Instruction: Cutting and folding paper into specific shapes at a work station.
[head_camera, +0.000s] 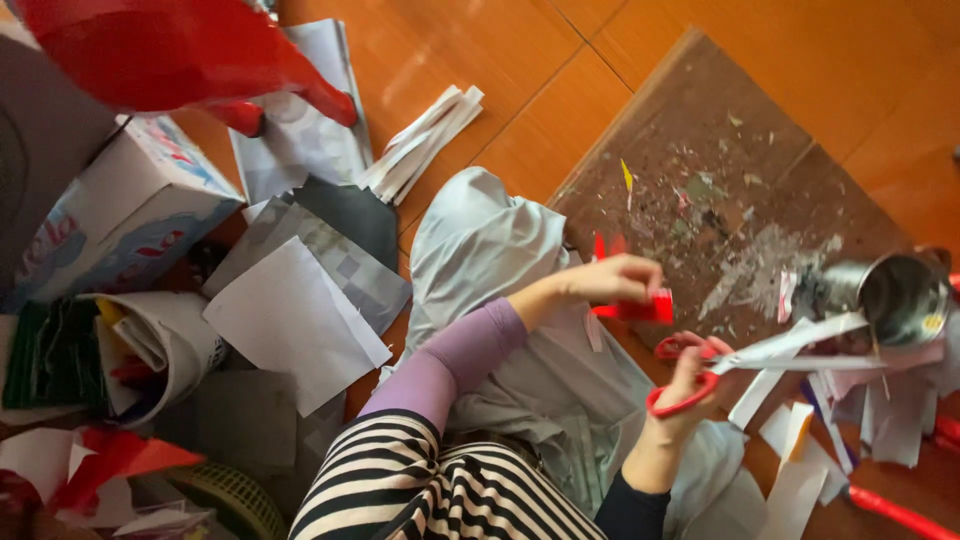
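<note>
Nearest, a striped garment (440, 480) covers the person's front, with purple and dark sleeves running out from it. The right hand (690, 385) is closed through the red handles of a pair of scissors (700, 375), whose blades hold a long white paper strip (790, 350). Just past it, the left hand (610, 280) pinches a small piece of red paper (640, 308), its grip narrow and closed on it, above a grey cloth (490, 260) spread on the orange floor (520, 60). To the right, more white strips (800, 440) lie scattered beside a shiny metal tin (895, 295) on its side. Beyond the hands sits a brown board (720, 180) speckled with paper scraps. Off to the left lie grey and white paper sheets (295, 320), a cardboard box (120, 215) and a red plastic bag (170, 50)
</note>
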